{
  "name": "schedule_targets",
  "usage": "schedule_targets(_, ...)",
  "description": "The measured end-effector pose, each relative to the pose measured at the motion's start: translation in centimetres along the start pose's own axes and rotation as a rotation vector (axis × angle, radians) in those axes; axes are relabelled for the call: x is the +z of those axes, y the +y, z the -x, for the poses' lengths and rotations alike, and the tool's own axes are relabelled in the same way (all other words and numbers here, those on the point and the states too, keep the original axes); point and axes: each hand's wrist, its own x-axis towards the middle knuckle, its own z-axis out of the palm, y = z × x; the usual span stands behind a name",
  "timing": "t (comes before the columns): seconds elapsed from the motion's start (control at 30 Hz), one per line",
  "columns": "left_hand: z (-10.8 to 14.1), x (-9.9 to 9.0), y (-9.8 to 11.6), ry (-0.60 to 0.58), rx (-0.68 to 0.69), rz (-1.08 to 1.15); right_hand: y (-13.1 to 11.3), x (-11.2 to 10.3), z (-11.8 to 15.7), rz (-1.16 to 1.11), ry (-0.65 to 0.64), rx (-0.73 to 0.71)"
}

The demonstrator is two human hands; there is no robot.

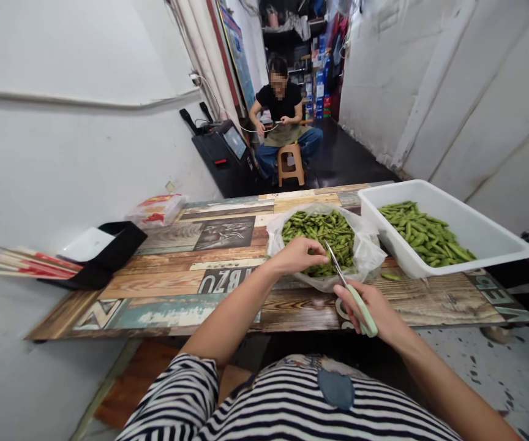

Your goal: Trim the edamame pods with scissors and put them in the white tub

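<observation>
Over the crinkled plastic bag (371, 254) of slim pods (308, 226), the left hand (299, 254) bends its fingers, whether pinching I cannot tell. Before the bag, the right hand (377, 305) clasps metal scissors (362, 311); rightwards, a smooth tray (461, 223); beneath, wood-patterned worktop (163, 288); beyond, pale walls (411, 73).

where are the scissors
Right of centre in the head view: the scissors are in the right hand, blades over the bag, left of the tub.

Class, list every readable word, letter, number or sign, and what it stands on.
"N", or a turned "Z": tabletop, left front corner.
"BZU", uncertain: tabletop, middle.
"VE", then unclear: tabletop, right corner.
Partly hidden: tabletop character beside the right hand.
Too small or blurred: print on plastic packet, wall poster, black machine, stacked boxes.
</observation>
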Motion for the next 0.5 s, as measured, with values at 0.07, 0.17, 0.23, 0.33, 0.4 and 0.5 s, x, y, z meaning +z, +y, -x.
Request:
schedule_targets(0.07, -0.2, 0.5, 0.0, 0.033, -0.093, 0.102, 0.2, 0.0, 0.0, 0.021, 0.017, 0.009)
schedule_targets(0.17, -0.4, 1.7, 0.0, 0.053, -0.263, 0.382, 0.4, 0.1, -0.2, 0.013, 0.012, -0.007)
schedule_targets(0.23, -0.6, 2.4, 0.0, 0.068, -0.289, 0.556, 0.2, 0.2, -0.2, -0.056, -0.009, -0.018)
schedule_targets(0.33, -0.6, 2.8, -0.3, 0.101, -0.253, 0.682, -0.6, 0.2, 0.0, -0.170, -0.047, -0.024)
schedule_targets(0.4, -0.6, 2.7, -0.5, 0.112, -0.242, 0.694, -1.2, 0.0, 0.2, -0.179, -0.073, -0.009)
schedule_targets(0.5, -0.5, 2.2, -0.8, 0.120, -0.254, 0.645, -1.7, -0.5, 0.3, -0.078, -0.087, -0.024)
